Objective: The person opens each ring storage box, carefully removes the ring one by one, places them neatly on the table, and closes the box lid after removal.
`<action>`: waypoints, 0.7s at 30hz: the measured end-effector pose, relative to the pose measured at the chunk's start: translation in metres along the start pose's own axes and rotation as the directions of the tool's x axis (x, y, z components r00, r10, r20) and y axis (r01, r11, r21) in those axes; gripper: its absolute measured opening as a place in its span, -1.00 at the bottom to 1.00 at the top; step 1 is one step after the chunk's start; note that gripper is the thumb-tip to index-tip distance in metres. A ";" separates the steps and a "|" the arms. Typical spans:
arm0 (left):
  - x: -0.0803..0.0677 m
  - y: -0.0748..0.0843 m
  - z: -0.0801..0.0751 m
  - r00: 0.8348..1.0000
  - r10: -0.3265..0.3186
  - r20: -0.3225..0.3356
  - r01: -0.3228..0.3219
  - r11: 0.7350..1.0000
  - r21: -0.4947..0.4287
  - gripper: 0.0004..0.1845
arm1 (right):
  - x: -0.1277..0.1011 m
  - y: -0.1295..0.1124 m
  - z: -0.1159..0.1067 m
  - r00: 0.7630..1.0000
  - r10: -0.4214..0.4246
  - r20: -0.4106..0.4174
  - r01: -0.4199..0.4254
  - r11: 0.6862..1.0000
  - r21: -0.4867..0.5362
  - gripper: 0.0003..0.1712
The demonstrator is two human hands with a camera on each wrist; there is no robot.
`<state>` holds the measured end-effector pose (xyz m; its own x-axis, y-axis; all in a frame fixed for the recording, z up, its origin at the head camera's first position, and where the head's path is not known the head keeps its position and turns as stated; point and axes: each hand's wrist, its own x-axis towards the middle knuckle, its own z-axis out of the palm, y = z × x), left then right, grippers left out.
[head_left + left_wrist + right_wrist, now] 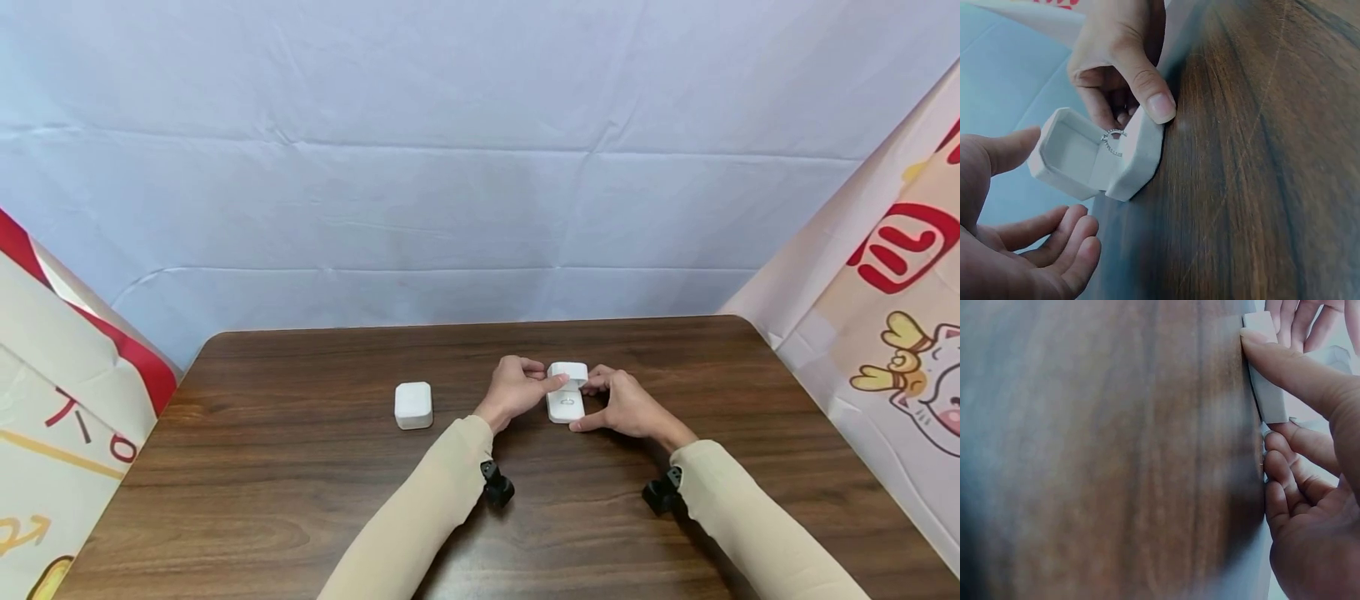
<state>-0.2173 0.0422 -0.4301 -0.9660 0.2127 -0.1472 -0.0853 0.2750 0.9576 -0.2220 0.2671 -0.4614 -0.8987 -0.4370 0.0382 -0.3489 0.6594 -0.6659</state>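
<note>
A small white ring box [564, 414] stands on the table with its lid [1063, 153] raised. Inside it, a silver ring [1112, 145] with small stones sits upright in the slot. My right hand [628, 406] grips the base, thumb at the front edge and fingers round the far side. On the other side, the left hand [516, 388] has its thumb [1019, 149] right at the lid's rim. Its other fingers, loosely bent, lie apart from the box in the left wrist view.
To the left on the brown wooden table [247, 467] is a second white box [413, 406], closed. A pale cloth [450, 208] hangs behind the table, and printed cloths [892, 333] hang at both sides. Black cameras are strapped to both wrists.
</note>
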 end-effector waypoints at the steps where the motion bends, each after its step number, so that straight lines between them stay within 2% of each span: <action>1: -0.001 0.000 -0.001 1.000 0.015 -0.005 -0.015 1.000 0.017 -0.46 | 0.000 0.000 0.000 1.000 0.000 -0.002 0.000 1.000 0.000 -0.45; 7: -0.007 -0.003 -0.005 0.994 0.110 -0.022 -0.107 0.988 0.111 -0.55 | -0.001 0.001 0.001 1.000 -0.015 -0.016 0.015 1.000 -0.008 -0.44; 14: -0.014 -0.004 -0.009 0.976 0.213 -0.049 -0.204 0.968 0.143 -0.70 | 0.000 0.001 0.000 1.000 -0.014 -0.012 0.014 1.000 -0.009 -0.42; 21: -0.018 -0.006 -0.005 0.957 0.289 -0.012 -0.279 0.933 0.226 -0.83 | 0.000 0.000 0.001 1.000 -0.016 -0.009 0.016 1.000 -0.011 -0.42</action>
<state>-0.2006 0.0316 -0.4324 -0.9524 0.2716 0.1386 0.2447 0.4095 0.8789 -0.2220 0.2666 -0.4620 -0.8951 -0.4423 0.0555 -0.3664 0.6591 -0.6568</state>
